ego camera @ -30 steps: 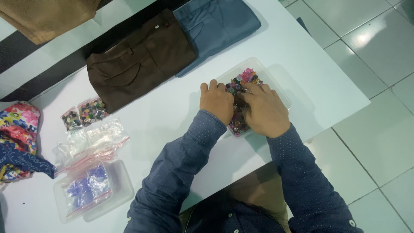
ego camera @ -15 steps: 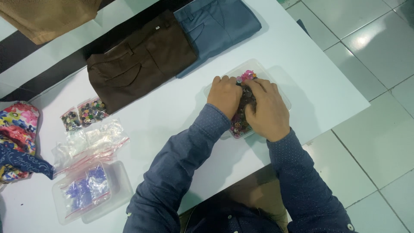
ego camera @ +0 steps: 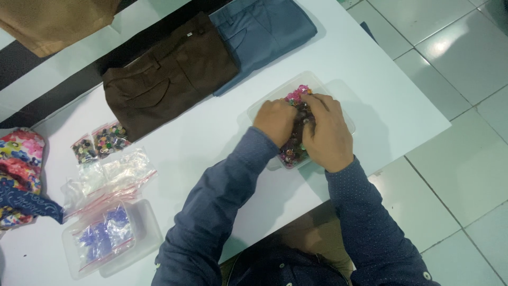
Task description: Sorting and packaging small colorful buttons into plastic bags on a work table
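A clear plastic tub (ego camera: 338,100) on the white table (ego camera: 211,143) holds a heap of small colourful beads or buttons (ego camera: 294,151). My left hand (ego camera: 275,122) is curled into the heap at its left side. My right hand (ego camera: 327,132) lies over the heap from the right, fingers bent down into the pieces. Both hands press close together, and what the fingers pinch is hidden.
Folded brown trousers (ego camera: 169,79) and blue trousers (ego camera: 264,32) lie at the far side. Left: small bags of dark buttons (ego camera: 100,142), empty zip bags (ego camera: 106,180), a clear tub with purple pieces (ego camera: 106,238), flowered cloth (ego camera: 18,169). Table edge and tiled floor (ego camera: 455,159) at right.
Both hands have shifted slightly within the tub, kneading through the pieces; the camera view has drifted a little. Nothing else has moved.
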